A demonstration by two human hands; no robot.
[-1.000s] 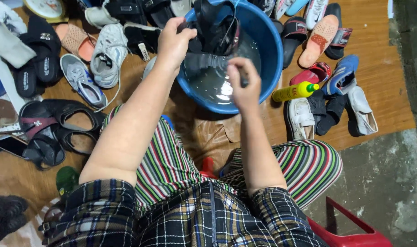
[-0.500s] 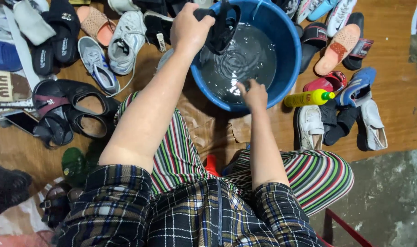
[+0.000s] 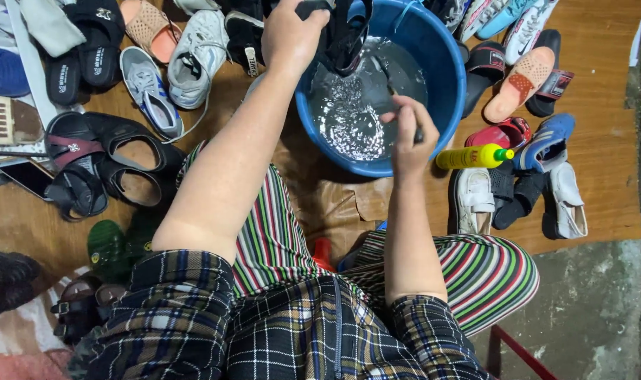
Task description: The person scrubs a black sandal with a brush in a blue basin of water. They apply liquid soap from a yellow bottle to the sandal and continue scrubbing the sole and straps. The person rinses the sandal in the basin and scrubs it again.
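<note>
A: Left hand (image 3: 289, 35) grips the black sandal (image 3: 341, 35) over the blue basin (image 3: 440, 63)?
B: Yes; wet, floppy, slippery, best held by its straps. Right hand (image 3: 408, 134) pinches a thin brush handle (image 3: 390, 88), bristles hidden.

Dark wet sandal (image 3: 345, 32) above water-filled blue basin (image 3: 443, 67)

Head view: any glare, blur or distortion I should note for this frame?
Head view: bright glints break up the water surface in the blue basin; the left hand and the dark sandal it grips are cut off at the top edge; the right hand over the water looks slightly soft; lighting is even and shadows soft; the floorboards at the right edge lean, suggesting wide-angle distortion.
</note>
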